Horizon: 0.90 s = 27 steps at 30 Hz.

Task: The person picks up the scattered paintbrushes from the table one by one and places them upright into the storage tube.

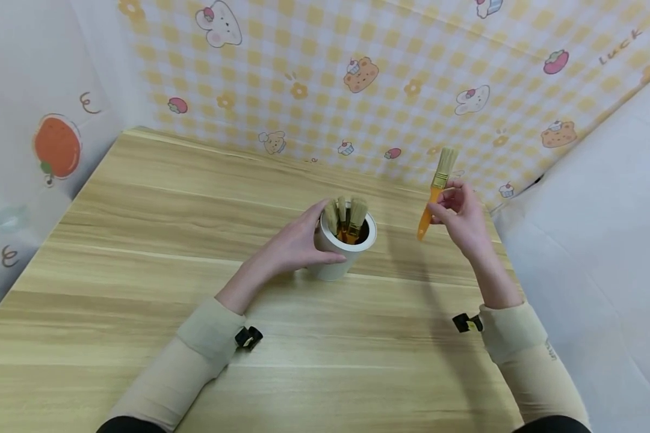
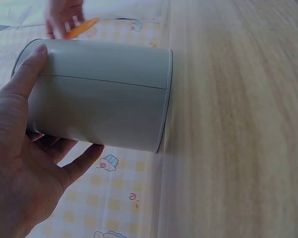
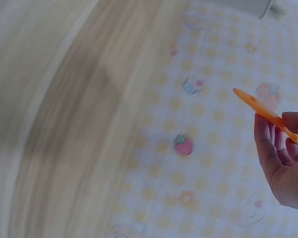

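Note:
Near the middle of the table, my left hand [image 1: 298, 240] grips a pale grey cylindrical cup [image 2: 99, 94] around its side, thumb and fingers on opposite sides. Several paintbrushes [image 1: 357, 213] stand in the cup with their bristles up; their handles are mostly hidden inside. Off to the right, my right hand [image 1: 463, 219] pinches another paintbrush [image 1: 433, 198] by its orange handle, held above the table with the bristles up. The right wrist view shows that orange handle [image 3: 258, 106] between thumb and fingers.
The wood-grain table [image 1: 157, 210] runs back to a yellow checked cloth [image 1: 303, 78] with cartoon prints. White sheeting stands on the left [image 1: 27, 120] and on the right [image 1: 590, 240].

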Each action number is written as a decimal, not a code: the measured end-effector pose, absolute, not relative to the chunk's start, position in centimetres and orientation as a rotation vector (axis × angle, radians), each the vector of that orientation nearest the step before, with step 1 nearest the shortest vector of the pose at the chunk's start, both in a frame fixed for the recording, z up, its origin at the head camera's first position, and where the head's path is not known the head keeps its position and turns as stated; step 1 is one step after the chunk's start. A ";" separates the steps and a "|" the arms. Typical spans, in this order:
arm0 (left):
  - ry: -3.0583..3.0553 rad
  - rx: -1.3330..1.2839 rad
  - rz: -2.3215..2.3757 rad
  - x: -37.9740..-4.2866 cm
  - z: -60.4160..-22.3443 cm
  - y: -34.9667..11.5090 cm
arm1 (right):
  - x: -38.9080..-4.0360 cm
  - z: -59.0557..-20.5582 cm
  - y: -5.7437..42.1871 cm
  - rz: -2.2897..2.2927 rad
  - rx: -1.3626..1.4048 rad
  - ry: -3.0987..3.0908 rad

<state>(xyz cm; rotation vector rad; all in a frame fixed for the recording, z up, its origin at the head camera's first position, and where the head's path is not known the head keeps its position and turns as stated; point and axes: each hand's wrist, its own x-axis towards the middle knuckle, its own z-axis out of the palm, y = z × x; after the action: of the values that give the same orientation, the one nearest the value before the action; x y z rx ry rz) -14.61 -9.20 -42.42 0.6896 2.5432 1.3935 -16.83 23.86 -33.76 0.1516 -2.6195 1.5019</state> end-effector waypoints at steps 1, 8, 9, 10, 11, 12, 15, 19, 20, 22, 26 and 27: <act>2.542 0.691 1.393 -14.6 -42.4 -9.2 | -16.6 -33.5 23.2 1.571 0.173 -2.557; 2.541 0.688 1.391 -14.7 -42.6 -9.3 | -15.0 -31.9 19.1 1.789 0.390 -2.227; 2.542 0.689 1.392 -14.7 -42.6 -9.3 | -14.8 -31.8 18.6 1.789 0.410 -2.211; 2.542 0.689 1.394 -14.7 -42.6 -9.3 | -14.7 -31.8 18.1 1.791 0.427 -2.201; 2.543 0.689 1.395 -14.6 -42.6 -9.3 | -14.6 -31.8 17.6 1.791 0.442 -2.196; 2.545 0.689 1.394 -14.6 -42.6 -9.3 | -14.5 -31.8 17.2 1.788 0.455 -2.195; 2.548 0.693 1.391 -14.6 -42.6 -9.4 | -14.4 -32.1 16.1 1.808 0.480 -2.200; 2.542 0.695 1.395 -14.6 -42.6 -9.4 | -14.4 -33.0 15.1 1.790 0.523 -2.247; 2.539 0.698 1.400 -14.6 -42.6 -9.4 | -14.4 -33.3 14.9 1.767 0.535 -2.269; 2.535 0.704 1.412 -14.7 -42.5 -9.4 | -14.4 -33.8 14.6 1.695 0.556 -2.324; 2.536 0.725 1.427 -14.8 -42.5 -9.4 | -14.1 -34.5 14.2 1.552 0.589 -2.404; 2.536 0.727 1.431 -14.8 -42.6 -9.3 | -14.0 -34.7 14.2 1.519 0.597 -2.420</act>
<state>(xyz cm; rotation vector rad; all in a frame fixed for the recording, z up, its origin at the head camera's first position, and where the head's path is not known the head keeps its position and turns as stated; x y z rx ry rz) -14.78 -9.35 -42.56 0.7274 2.5358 1.4306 -14.05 14.17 -34.65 0.5971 -2.4200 1.5191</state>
